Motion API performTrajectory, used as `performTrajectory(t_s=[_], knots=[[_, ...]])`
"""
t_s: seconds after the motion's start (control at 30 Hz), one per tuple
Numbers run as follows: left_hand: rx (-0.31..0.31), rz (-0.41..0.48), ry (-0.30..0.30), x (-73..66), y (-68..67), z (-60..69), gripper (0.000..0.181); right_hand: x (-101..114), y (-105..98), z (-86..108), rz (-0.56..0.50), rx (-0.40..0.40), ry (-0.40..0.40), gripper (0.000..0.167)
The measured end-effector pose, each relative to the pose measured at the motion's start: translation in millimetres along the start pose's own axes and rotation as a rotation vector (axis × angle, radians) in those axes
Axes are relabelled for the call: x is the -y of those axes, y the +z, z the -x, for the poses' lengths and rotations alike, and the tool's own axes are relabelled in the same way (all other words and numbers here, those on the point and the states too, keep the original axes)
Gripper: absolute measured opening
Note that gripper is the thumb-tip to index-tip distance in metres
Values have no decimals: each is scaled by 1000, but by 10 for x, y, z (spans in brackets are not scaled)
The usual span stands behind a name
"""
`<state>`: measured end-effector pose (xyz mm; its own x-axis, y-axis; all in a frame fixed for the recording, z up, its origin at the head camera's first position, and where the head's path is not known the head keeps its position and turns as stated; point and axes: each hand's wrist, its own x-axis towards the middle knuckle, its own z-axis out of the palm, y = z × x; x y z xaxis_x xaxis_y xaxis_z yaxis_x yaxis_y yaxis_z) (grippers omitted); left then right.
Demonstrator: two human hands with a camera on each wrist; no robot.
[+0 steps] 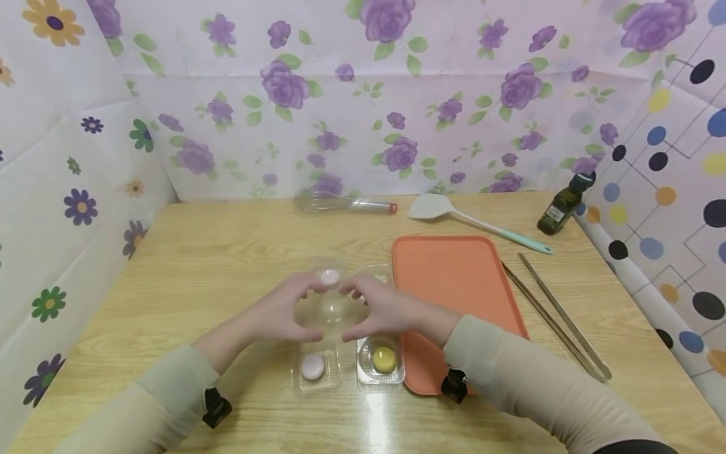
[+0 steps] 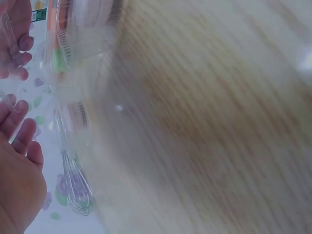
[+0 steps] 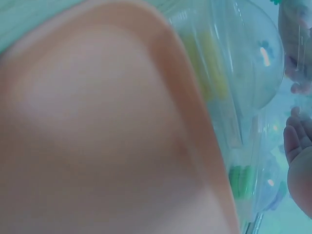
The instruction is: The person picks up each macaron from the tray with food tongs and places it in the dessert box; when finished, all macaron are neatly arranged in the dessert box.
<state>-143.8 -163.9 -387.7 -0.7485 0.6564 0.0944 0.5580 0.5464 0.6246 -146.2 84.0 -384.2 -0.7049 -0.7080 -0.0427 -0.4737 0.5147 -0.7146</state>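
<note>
My left hand (image 1: 283, 309) and right hand (image 1: 382, 307) face each other with bent fingers, holding a clear domed plastic lid (image 1: 333, 310) by its sides. Its transparent edges blur against the fingers in the wrist views. Just below the hands, a lilac macaron (image 1: 312, 367) sits in a clear plastic box. Beside it, a yellow macaron (image 1: 384, 359) lies in another clear box (image 1: 381, 380). Beyond the fingertips is a pale pink macaron (image 1: 329, 276) in clear packaging. A green macaron (image 3: 241, 181) shows in the right wrist view, partly hidden by my right hand in the head view.
An orange tray (image 1: 454, 271) lies under my right forearm. Metal tongs (image 1: 561, 309) rest to its right. Along the back are a whisk (image 1: 346, 203), a white spatula (image 1: 482, 221) with a mint handle end, and a dark green bottle (image 1: 564, 205). Patterned cloths enclose the wooden table (image 1: 227, 246).
</note>
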Motion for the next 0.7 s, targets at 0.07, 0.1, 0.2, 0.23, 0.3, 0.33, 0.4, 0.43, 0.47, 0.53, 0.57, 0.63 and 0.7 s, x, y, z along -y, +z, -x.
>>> performTrajectory(t_s=[0.07,0.1,0.2,0.23,0.3,0.33,0.4,0.43,0.47,0.53,0.57,0.63,0.7], knots=[[-11,1,3,3,7,25,80,17,15,-4,13,2,-4,80],[-13,0,0,3,11,41,79,27,23,-6,22,4,-7,79],[-4,-11,-30,-13,17,96,78,60,52,-9,59,20,-20,79],[3,-18,-43,-17,17,118,78,71,66,-12,77,28,-24,79],[18,-38,-69,-21,22,162,80,94,95,-15,117,39,-36,80],[26,-49,-81,-22,27,183,82,107,110,-17,138,42,-42,81],[36,-79,-91,-16,40,219,83,135,140,-24,178,51,-54,82],[39,-91,-92,-13,47,238,84,152,152,-25,198,55,-58,83],[42,-104,-88,-9,56,255,83,169,165,-25,218,60,-61,82],[48,-128,-85,0,75,291,82,201,190,-30,259,75,-67,81],[48,-140,-79,4,83,306,82,218,203,-29,278,85,-66,81],[53,-155,-78,6,98,339,82,240,233,-32,318,102,-64,79],[60,-164,-79,12,114,366,83,266,259,-36,347,116,-66,79]])
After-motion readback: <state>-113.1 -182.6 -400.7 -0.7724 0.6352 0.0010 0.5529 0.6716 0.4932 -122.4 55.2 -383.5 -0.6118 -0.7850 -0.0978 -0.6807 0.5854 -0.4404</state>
